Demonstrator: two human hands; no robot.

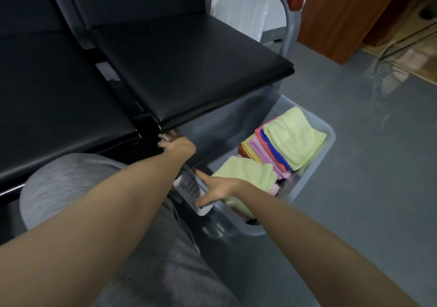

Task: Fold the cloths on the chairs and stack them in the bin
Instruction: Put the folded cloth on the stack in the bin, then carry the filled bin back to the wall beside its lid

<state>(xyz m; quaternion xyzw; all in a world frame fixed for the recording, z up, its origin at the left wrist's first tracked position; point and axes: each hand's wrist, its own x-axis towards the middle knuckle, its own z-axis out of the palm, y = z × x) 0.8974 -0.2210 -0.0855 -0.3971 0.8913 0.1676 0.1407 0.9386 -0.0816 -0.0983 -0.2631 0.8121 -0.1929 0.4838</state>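
Bin (314, 179): on grey floor (366, 212), far corner tucked beneath black chair seat (189, 70). Folded cloths (293, 141) inside, green uppermost. Right hand (218, 188): fingers spread across near rim. Left hand (176, 144): at seat edge, fingers' state cannot be told.

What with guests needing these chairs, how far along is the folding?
Done: the visible chair seats hold no cloths; folded cloths sit stacked in the bin. In hand: right hand rests on the bin's rim, left hand reaches under the seat edge. Left: nothing visible.
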